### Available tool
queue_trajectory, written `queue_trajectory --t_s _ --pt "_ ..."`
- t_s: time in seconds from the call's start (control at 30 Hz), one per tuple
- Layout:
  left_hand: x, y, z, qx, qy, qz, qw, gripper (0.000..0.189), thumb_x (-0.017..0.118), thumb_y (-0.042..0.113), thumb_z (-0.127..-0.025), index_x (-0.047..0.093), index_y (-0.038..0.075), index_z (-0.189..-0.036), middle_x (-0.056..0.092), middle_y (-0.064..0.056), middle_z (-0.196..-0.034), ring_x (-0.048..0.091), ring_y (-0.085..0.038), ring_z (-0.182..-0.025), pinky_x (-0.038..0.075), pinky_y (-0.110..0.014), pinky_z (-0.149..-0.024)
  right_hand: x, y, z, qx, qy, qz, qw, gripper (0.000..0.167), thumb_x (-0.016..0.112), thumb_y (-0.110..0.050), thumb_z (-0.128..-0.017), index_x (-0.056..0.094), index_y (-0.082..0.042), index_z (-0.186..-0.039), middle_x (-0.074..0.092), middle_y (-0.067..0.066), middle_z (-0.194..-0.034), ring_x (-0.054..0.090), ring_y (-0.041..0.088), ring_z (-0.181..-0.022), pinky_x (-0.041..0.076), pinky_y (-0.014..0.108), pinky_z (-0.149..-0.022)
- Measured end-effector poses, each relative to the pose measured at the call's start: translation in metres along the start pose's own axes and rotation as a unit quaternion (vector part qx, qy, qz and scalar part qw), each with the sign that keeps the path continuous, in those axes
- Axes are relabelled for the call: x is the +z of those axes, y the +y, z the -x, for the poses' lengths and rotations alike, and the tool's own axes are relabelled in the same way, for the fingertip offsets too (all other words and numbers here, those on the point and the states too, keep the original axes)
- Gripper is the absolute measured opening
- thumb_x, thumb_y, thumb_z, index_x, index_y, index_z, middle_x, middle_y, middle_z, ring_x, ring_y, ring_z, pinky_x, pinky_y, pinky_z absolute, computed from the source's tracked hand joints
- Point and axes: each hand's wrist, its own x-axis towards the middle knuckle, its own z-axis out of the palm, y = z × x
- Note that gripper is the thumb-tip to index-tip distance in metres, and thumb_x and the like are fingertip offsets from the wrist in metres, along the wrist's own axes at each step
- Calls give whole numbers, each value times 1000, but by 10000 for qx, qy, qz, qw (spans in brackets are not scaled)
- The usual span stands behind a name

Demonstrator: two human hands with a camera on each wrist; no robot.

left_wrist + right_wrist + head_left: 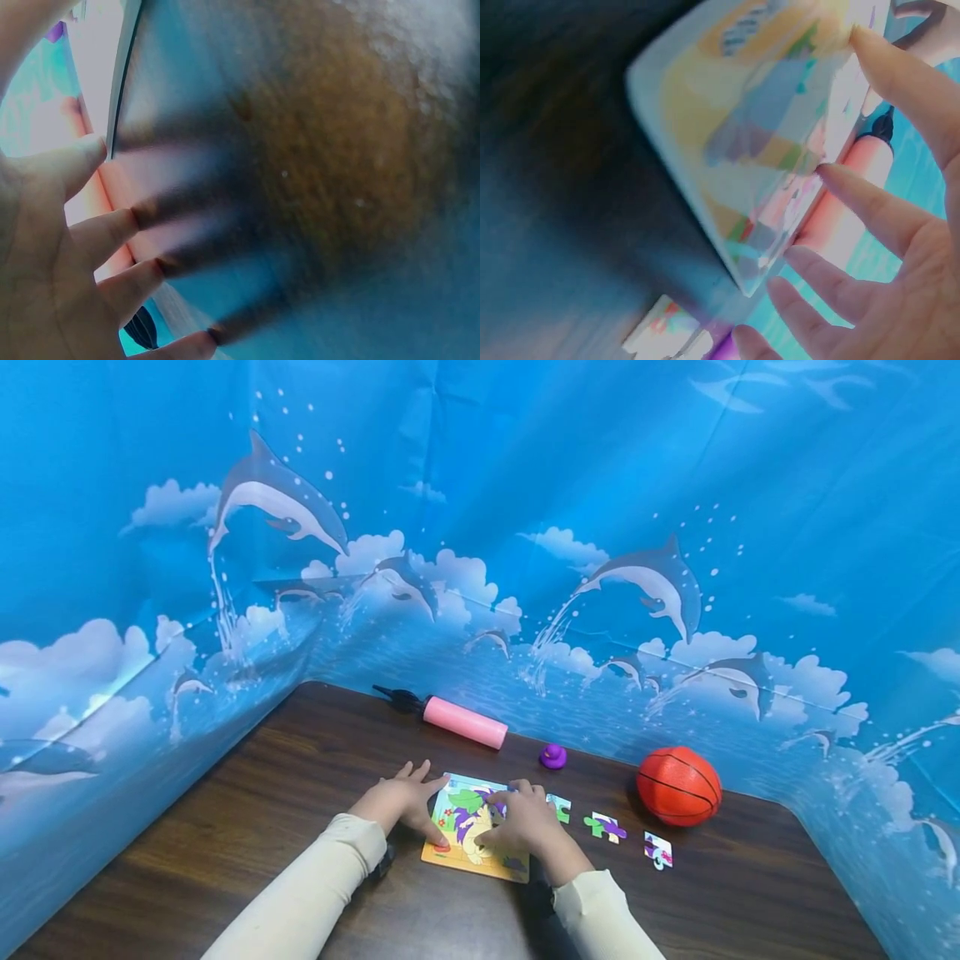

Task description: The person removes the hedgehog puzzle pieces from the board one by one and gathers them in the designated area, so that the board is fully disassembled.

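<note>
A jigsaw puzzle (pixel 480 868) with a colourful cartoon picture lies flat on the table between my hands. Along its left side my left hand (pixel 401 799) spreads its fingers, with the thumb on the lower left of the picture and the index finger at the upper left corner. My right hand (pixel 528 821) reaches over the right part; thumb and index fingertips touch the picture well apart, as the right wrist view shows, the other fingers stretched out. It hides part of the puzzle's right side. Three loose puzzle pieces (pixel 559 807) (pixel 606 827) (pixel 658 850) lie to the right.
Behind the puzzle lies a pink hand pump (pixel 465 722) with a black end. A purple rubber duck (pixel 552 756) and a red toy basketball (pixel 678 786) stand near the back edge of the dark wooden table (pixel 247 827). A blue dolphin-print sheet (pixel 480 510) hangs behind.
</note>
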Motion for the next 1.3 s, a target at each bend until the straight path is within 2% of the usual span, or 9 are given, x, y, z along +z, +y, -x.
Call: queue_trajectory --t_s 0.23,0.53,0.73,0.93,1.13,1.3 --pt "-3 1 0 -5 -14 -31 10000 102 85 54 -71 37 21 -154 19 -17 -163 11 -44 -149 17 -70 -112 -2 1 -2 -109 81 -65 9999 55 90 -45 -67 73 -21 -114 51 16 -134 40 38 -123 39 62 -98" --pt "0 -1 -3 21 -8 -35 10000 102 85 54 -71 37 20 -154 18 -17 -163 11 -44 -149 16 -71 -112 -8 -1 -5 -249 -46 -12 9997 58 92 -41 -66 72 -19 -116 52 17 -128 42 36 -115 39 63 -97" --pt "2 0 -5 63 28 -29 10000 103 84 55 -70 37 20 -154 18 -17 -163 11 -45 -149 16 -71 -111 -8 -1 -6 -248 20 -30 9997 59 93 -40 -65 63 -20 -111 52 15 -117 42 33 -107 41 59 -93" --pt "0 0 -3 37 19 -43 10000 102 84 55 -71 36 20 -155 18 -18 -163 10 -45 -148 16 -71 -111 -5 0 -2 -313 107 -449 9984 65 93 -32 -67 54 -18 -117 55 8 -106 48 28 -100 52 49 -80" --pt "-1 1 -2 17 -8 -9 10000 102 85 53 -71 37 19 -154 18 -18 -163 11 -45 -148 16 -71 -111 -2 -1 2 -200 123 -725 9971 64 93 -29 -68 54 -18 -118 56 4 -98 51 27 -96 53 47 -73" --pt "0 0 -1 48 -27 13 10000 104 86 52 -71 35 17 -155 18 -19 -163 11 -45 -148 15 -71 -111 0 -1 1 -118 2 -1001 9949 63 92 -26 -69 54 -16 -118 57 4 -98 52 24 -91 53 44 -71"
